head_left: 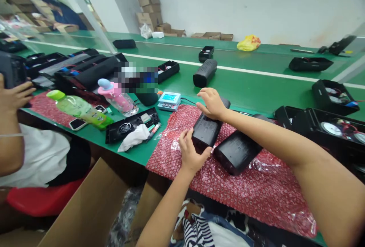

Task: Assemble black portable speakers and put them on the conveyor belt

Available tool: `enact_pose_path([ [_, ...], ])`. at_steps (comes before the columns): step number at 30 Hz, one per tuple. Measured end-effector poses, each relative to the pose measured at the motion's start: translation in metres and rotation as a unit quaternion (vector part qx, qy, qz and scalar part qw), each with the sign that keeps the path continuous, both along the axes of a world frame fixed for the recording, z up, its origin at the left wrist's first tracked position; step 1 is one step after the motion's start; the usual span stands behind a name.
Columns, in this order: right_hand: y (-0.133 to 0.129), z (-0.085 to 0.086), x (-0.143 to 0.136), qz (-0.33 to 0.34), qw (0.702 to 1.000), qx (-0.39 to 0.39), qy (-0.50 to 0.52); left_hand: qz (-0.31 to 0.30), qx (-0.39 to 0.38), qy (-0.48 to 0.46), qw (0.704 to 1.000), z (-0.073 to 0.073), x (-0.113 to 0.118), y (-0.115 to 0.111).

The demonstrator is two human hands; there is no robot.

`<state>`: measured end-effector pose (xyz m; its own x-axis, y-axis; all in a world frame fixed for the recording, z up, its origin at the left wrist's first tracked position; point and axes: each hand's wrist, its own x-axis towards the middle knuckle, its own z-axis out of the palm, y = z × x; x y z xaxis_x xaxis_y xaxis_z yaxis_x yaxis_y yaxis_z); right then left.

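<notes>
A black speaker housing (207,133) with a rounded top lies on red bubble wrap (173,155) in front of me. My left hand (192,153) is at its near end, fingers along the left side and thumb at the near right corner. Over the far part is my right hand (212,104), its palm low against the housing and its fingers stretched out to the left. A second black speaker housing (238,152) lies to the right, under my right forearm, and neither hand touches it.
Left of the wrap stand a small device with a lit screen (169,100), a black speaker panel (122,129), a crumpled tissue (135,138) and drink bottles (82,108). Open housings with wires (333,125) crowd the right. A co-worker's hand (17,93) is at far left.
</notes>
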<state>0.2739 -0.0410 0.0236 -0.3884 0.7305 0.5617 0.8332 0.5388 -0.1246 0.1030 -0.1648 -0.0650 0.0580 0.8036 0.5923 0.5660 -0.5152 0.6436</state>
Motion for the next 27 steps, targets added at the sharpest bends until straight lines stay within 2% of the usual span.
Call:
enact_pose_path([
  [4,-0.016,0.03,0.015,-0.05,0.999,-0.009,0.016,-0.009,0.03,0.088,0.996,0.054,0.011,0.008],
  [7,-0.042,0.061,0.032,-0.089,0.994,-0.034,0.061,-0.077,-0.001,0.17,0.982,0.088,0.037,0.027],
  [9,-0.069,0.078,0.042,-0.099,0.988,-0.044,0.106,-0.112,-0.04,0.19,0.974,0.096,0.058,0.044],
  [11,-0.1,0.089,0.054,-0.096,0.984,-0.051,0.141,-0.126,-0.086,0.198,0.968,0.092,0.075,0.061],
  [13,-0.13,0.093,0.067,-0.068,0.985,-0.083,0.138,-0.134,-0.13,0.226,0.956,0.085,0.083,0.075],
  [15,-0.154,0.091,0.084,-0.012,0.983,-0.155,0.092,-0.139,-0.154,0.255,0.944,0.079,0.079,0.088],
  [17,-0.171,0.083,0.104,0.034,0.971,-0.235,0.029,-0.15,-0.171,0.269,0.936,0.08,0.069,0.101],
  [19,-0.179,0.069,0.124,0.034,0.958,-0.283,-0.021,-0.163,-0.193,0.279,0.926,0.086,0.056,0.112],
  [23,-0.174,0.036,0.149,-0.02,0.955,-0.288,-0.064,-0.183,-0.233,0.307,0.904,0.103,0.041,0.126],
  [27,-0.161,0.02,0.158,-0.005,0.955,-0.291,-0.058,-0.147,-0.279,0.317,0.895,0.113,0.043,0.127],
])
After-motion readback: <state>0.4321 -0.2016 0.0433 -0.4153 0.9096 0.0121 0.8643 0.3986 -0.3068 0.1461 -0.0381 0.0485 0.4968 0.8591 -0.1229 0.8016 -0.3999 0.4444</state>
